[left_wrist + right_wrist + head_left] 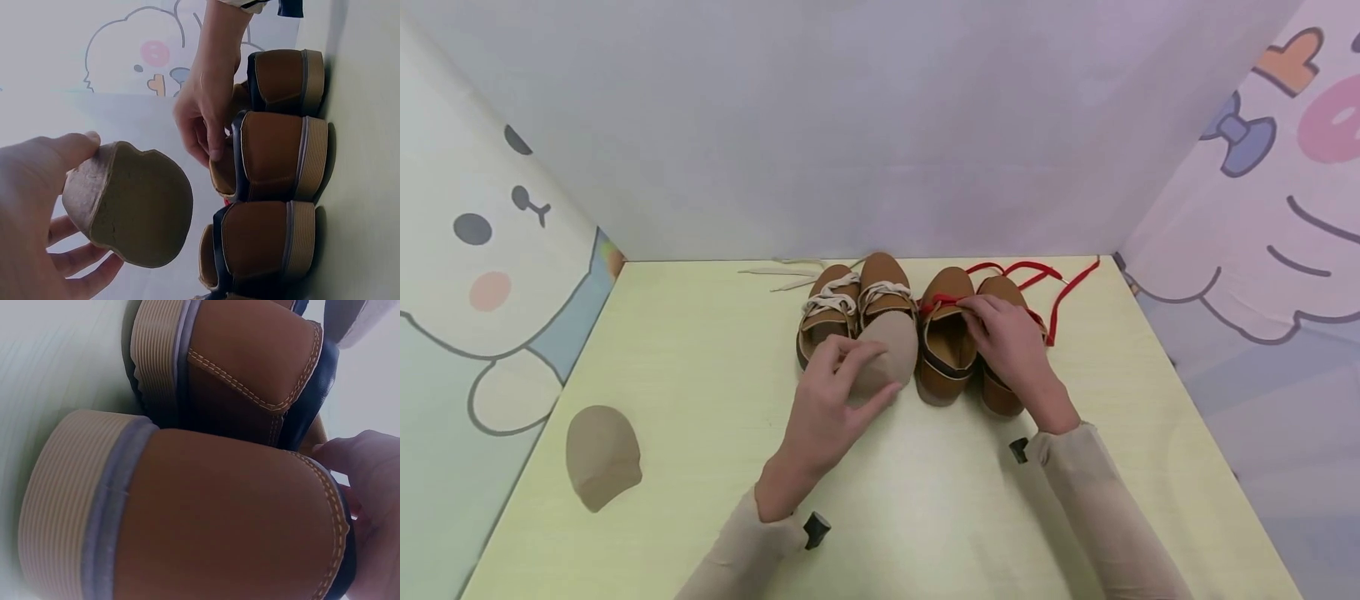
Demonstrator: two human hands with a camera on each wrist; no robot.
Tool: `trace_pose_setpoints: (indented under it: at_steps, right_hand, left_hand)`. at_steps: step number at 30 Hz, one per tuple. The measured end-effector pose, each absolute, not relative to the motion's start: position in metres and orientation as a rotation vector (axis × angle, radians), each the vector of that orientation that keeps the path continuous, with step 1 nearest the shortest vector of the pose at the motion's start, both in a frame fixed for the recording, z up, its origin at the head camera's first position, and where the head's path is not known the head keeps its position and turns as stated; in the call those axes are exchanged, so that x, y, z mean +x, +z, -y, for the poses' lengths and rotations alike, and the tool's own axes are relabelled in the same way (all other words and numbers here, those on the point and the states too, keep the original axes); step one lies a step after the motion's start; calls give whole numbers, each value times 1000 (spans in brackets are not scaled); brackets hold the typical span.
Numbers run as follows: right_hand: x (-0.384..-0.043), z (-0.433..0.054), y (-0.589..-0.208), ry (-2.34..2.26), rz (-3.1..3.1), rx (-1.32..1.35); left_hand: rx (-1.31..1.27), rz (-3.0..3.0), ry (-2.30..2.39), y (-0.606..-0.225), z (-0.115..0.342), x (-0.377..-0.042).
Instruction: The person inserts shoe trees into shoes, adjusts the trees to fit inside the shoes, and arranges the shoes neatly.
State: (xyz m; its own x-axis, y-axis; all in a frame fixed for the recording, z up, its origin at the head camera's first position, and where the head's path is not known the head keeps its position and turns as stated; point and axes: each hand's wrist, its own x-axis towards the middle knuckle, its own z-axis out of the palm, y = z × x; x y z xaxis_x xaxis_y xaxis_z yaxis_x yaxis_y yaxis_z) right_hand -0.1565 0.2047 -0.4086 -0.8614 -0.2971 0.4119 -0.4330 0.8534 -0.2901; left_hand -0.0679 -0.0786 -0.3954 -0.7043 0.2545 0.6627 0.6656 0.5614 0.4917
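Note:
My left hand holds a beige moulded-pulp shoe insert between thumb and fingers. In the left wrist view its hollow side faces the camera; in the head view it overlaps the second shoe from the left, which has white laces. With its thumb inside the opening, my right hand pinches the tongue of the brown shoe with red laces. Another red-laced shoe stands under that hand, partly hidden. At the far left of the row is a white-laced shoe.
A second beige insert lies at the left of the pale yellow table. Loose red laces trail right of the row, white lace ends left. A plain curtain hangs behind; cartoon-printed cloth flanks both sides.

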Motion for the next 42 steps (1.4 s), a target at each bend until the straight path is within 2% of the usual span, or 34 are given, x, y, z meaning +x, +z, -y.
trace_pose_setpoints:
  at_steps: [26,42]
  right_hand:
    - [-157,-207,-408,601,2667,535]
    - [-157,-207,-407,598,2681,532]
  left_hand:
    - [-839,2237,-977,-401,35,-76]
    - [-811,2295,-839,-397,10,-84]
